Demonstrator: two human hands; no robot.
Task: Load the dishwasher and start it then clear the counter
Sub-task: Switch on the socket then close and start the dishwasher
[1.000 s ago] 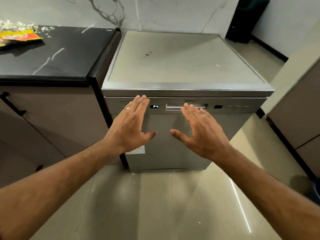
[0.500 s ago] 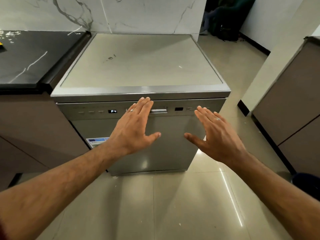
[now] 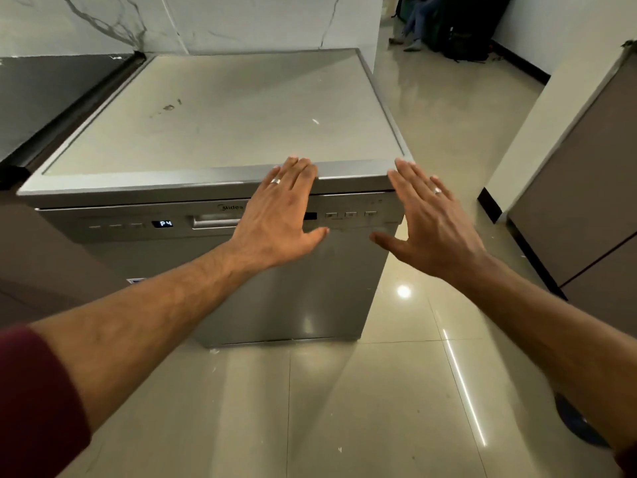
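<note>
Both arms extended over tiled floor [image 3: 344,391]. Left hand [image 3: 279,219] flat, fingers straight and together, thumb spread, in front of dishwasher [image 3: 220,132] control panel; contact unclear. Right hand [image 3: 434,222] likewise flat, empty, at right front corner. Door closed, display [image 3: 162,223] reads P4. Dark table [image 3: 41,98] far left, adjoining.

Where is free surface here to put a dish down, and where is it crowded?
The dishwasher top is bare from the marble wall to its front edge, apart from small marks. The black counter on its left shows bare too. Crowded: the front right edge, where the left hand and right hand hover open.
</note>
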